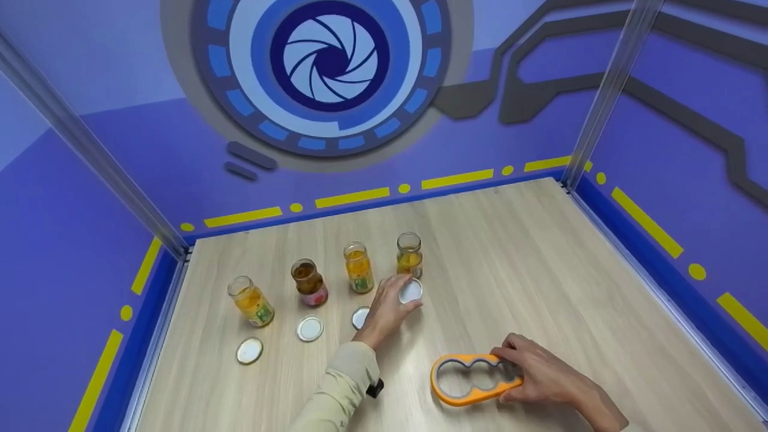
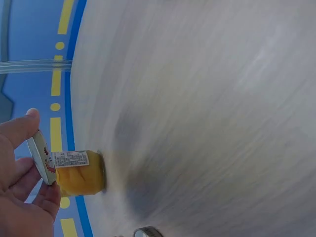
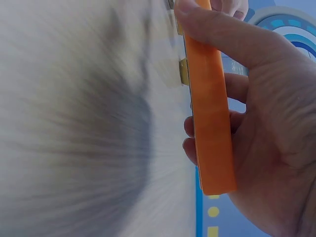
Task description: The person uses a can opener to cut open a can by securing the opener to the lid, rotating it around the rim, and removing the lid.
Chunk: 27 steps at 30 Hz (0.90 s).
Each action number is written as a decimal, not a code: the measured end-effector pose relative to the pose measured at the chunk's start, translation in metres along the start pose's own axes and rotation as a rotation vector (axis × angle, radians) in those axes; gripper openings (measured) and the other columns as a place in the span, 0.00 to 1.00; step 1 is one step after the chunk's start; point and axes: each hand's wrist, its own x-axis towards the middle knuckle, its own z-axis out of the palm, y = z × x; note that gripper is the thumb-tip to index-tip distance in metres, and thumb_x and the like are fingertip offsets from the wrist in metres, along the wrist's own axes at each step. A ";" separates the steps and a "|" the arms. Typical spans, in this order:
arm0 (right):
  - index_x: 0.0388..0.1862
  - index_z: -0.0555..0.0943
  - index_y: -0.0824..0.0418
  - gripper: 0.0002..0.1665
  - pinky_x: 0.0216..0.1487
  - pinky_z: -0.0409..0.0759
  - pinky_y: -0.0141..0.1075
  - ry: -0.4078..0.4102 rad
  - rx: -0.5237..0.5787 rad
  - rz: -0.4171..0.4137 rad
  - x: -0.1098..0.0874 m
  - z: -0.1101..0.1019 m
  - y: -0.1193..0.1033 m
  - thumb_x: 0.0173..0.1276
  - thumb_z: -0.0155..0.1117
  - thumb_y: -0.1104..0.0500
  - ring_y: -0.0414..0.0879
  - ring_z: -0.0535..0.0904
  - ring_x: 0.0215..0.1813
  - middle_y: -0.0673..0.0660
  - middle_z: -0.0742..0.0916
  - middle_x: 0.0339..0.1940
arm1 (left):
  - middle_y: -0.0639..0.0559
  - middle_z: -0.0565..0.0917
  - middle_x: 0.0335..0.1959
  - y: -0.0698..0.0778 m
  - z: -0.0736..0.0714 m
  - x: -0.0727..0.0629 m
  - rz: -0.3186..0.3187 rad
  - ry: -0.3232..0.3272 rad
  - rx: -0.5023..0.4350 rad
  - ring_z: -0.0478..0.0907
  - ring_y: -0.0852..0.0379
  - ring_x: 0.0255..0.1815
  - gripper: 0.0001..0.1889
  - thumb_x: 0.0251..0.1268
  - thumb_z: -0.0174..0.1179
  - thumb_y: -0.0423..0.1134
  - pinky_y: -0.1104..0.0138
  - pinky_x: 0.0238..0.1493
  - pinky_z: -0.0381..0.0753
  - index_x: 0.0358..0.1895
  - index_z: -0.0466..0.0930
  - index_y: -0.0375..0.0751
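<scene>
My left hand [image 1: 387, 307] pinches a round metal lid [image 1: 411, 291] by its edge, its pale inner face turned up in the head view. Just behind that lid stands an uncapped glass jar [image 1: 410, 247] of yellow fruit, its lower part partly covered by hand and lid. The left wrist view shows the lid [image 2: 42, 158] tilted on edge between thumb and fingers, overlapping the yellow-filled jar [image 2: 81, 175]. At the right, my right hand [image 1: 543, 373] grips one end of an orange jar opener [image 1: 480, 396] with grey scalloped openings, thumb and fingers on its sides.
Three more uncapped jars stand leftward: one of yellow fruit [image 1: 359, 270], a darker one [image 1: 309, 288] and another yellow one [image 1: 255, 306]. Before them lie three lids [image 1: 249, 351], one partly behind the left hand. Blue panels [image 1: 372, 180] border the wooden table [image 1: 510, 252].
</scene>
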 end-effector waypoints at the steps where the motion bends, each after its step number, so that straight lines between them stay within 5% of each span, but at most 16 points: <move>1: 0.60 0.83 0.48 0.39 0.39 0.69 0.32 0.002 -0.003 0.000 0.001 0.001 0.000 0.52 0.80 0.32 0.38 0.68 0.40 0.45 0.76 0.43 | 0.43 0.76 0.70 0.000 0.001 0.001 0.008 -0.003 0.019 0.70 0.45 0.70 0.32 0.65 0.72 0.40 0.52 0.71 0.69 0.71 0.74 0.36; 9: 0.59 0.83 0.48 0.39 0.41 0.69 0.31 0.046 -0.039 -0.030 0.002 0.008 0.001 0.53 0.78 0.30 0.36 0.67 0.41 0.44 0.75 0.42 | 0.42 0.77 0.69 -0.004 0.012 0.007 0.050 -0.025 0.143 0.70 0.45 0.70 0.31 0.67 0.71 0.40 0.54 0.72 0.69 0.70 0.74 0.35; 27: 0.61 0.83 0.49 0.43 0.40 0.67 0.31 -0.006 -0.005 0.007 0.003 0.021 0.003 0.52 0.77 0.28 0.36 0.66 0.41 0.44 0.73 0.43 | 0.45 0.73 0.67 -0.016 0.036 0.011 -0.041 -0.041 0.202 0.68 0.48 0.71 0.33 0.67 0.71 0.42 0.56 0.72 0.69 0.72 0.73 0.37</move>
